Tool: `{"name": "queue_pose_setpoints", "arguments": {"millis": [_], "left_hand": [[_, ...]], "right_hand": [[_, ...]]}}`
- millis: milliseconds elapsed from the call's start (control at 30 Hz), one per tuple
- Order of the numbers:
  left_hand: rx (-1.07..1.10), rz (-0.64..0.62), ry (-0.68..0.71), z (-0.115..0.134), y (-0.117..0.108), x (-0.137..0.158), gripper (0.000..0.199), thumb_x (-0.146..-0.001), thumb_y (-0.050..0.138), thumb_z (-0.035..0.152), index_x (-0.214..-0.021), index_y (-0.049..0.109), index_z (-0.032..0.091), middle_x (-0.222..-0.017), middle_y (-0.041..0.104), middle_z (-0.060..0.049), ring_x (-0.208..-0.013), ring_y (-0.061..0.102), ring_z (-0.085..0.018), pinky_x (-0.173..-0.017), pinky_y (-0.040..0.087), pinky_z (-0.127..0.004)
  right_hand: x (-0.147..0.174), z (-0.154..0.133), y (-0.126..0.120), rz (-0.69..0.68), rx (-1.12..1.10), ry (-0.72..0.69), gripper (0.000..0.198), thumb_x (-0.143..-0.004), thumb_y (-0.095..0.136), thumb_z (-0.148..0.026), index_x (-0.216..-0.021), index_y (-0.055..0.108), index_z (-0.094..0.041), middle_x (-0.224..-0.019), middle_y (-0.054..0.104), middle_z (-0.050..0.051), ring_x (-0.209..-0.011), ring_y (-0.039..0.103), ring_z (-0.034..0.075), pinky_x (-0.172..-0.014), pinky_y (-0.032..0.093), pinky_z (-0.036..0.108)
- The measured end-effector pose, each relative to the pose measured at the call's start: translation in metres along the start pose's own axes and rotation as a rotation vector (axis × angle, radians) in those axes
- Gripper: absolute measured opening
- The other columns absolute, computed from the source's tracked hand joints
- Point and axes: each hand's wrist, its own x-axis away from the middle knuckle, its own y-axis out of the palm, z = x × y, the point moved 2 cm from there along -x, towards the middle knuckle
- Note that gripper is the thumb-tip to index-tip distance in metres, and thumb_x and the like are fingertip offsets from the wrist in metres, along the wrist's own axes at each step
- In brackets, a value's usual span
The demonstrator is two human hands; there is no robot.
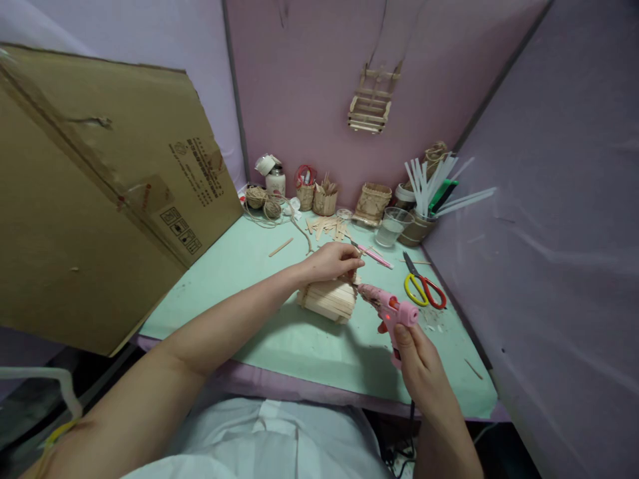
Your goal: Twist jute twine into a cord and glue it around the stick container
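In the head view, my right hand (422, 356) is wrapped round the grip of a pink hot glue gun (389, 307), its small red light lit. The gun's nozzle points left, close to the right end of a small box-like piece built from wooden craft sticks (327, 299), which lies on the table. My left hand (332, 261) reaches over the top of that piece. Its fingers are pinched together near the nozzle, and what they hold is too small and too covered to name.
Scissors with yellow and red handles (424, 286) lie to the right. Behind stand a clear cup (392, 229), a pot of white glue sticks (424, 189) and containers of craft sticks (325, 198). Loose sticks (327, 228), a pink pen-like tool (374, 255) and twine (272, 209) are scattered there. Cardboard (114, 199) leans left.
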Motion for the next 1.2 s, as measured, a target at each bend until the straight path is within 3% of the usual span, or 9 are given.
{"name": "queue_pose_setpoints", "arguments": {"millis": [300,533,1200], "left_hand": [[0.001,0.003,-0.006,0.0025,-0.0005,0.0008,0.025,-0.081,0.054,0.039,-0.074,0.06,0.016,-0.063,0.065,0.0,-0.06,0.06,-0.011,-0.059,0.045,-0.022],[0.011,0.001,0.005,0.0003,-0.0001,0.0006,0.025,-0.082,0.053,0.039,-0.075,0.06,0.016,-0.063,0.065,0.0,-0.059,0.06,-0.011,-0.059,0.044,-0.022],[0.01,-0.007,-0.025,0.0009,-0.0005,0.001,0.025,-0.083,0.054,0.039,-0.078,0.061,0.015,-0.066,0.066,-0.001,-0.061,0.061,-0.011,-0.059,0.046,-0.021]], "right_hand": [[0.0007,0.0029,-0.001,0.0,-0.003,-0.004,0.052,-0.082,0.045,-0.063,-0.1,0.063,-0.018,-0.076,0.06,0.005,-0.06,0.05,0.016,-0.052,0.046,0.027],[0.0002,0.0014,0.0004,-0.011,0.026,-0.001,0.056,-0.083,0.042,-0.064,-0.108,0.061,-0.017,-0.075,0.057,0.004,-0.061,0.049,0.016,-0.053,0.046,0.026],[0.0071,0.0,-0.0007,-0.019,0.026,-0.021,0.052,-0.084,0.043,-0.061,-0.105,0.064,-0.018,-0.079,0.063,0.006,-0.061,0.052,0.017,-0.053,0.047,0.027]]}}
